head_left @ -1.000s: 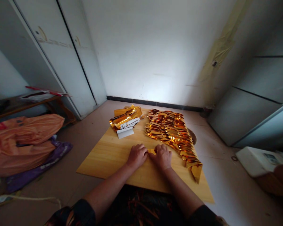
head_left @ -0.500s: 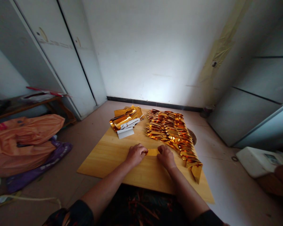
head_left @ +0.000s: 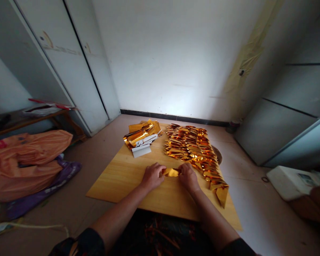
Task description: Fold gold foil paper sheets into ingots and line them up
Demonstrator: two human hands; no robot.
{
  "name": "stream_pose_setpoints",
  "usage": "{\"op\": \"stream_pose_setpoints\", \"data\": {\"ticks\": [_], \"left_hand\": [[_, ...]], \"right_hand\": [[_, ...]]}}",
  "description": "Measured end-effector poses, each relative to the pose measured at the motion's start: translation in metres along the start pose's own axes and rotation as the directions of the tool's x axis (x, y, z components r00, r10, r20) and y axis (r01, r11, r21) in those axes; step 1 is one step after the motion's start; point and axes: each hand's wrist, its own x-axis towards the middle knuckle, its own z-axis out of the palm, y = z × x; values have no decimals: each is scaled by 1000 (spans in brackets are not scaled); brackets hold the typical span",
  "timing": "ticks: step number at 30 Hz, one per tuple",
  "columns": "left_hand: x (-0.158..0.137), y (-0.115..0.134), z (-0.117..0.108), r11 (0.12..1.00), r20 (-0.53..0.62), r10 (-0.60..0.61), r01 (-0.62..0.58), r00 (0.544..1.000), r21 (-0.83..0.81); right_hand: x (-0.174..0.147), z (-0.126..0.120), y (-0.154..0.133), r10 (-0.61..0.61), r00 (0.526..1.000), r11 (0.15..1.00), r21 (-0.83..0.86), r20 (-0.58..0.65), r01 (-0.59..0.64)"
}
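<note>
Over the middle of a wooden board [head_left: 117, 181], a small piece of gold foil paper [head_left: 172, 172] stretches between my two hands. My left hand [head_left: 154, 175] pinches its left end, and my right hand [head_left: 188, 176] grips the right end; the fingertips are partly hidden. The paper's middle bulges and catches the light. Beyond my right hand lie rows of folded gold foil pieces [head_left: 189, 145], overlapping down the board's right side. A loose heap of gold foil sheets [head_left: 144, 133], some with white backs showing, rests at the far left of the board.
An orange plastic bag [head_left: 29, 156] and a purple bag [head_left: 66, 174] lie on the floor at left, near a low wooden bench [head_left: 56, 115]. A white box [head_left: 290, 183] stands at right. Grey cabinets [head_left: 66, 64] and a white wall [head_left: 162, 64] close off the back.
The gold foil paper was a flat strip between my hands; now its middle is raised and bent. My hands have barely shifted, and the piles stay as they were.
</note>
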Motion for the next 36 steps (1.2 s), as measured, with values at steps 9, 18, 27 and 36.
{"op": "stream_pose_setpoints", "data": {"ticks": [9, 18, 27, 36], "left_hand": [[-7, 2, 0, 999, -157, 24, -31, 987, -41], [-14, 0, 3, 975, -146, 208, -193, 967, 109], [-14, -2, 5, 937, -122, 344, -332, 931, 111], [-10, -7, 6, 944, -148, 327, -331, 933, 1]], "right_hand": [[-11, -2, -6, -82, 992, 994, 62, -101, 89], [-19, -14, 5, -296, 954, 949, -126, -48, 288], [-24, -17, 13, -471, 882, 850, -271, -12, 451], [-20, -17, 9, -444, 893, 887, -108, 74, 450]]}}
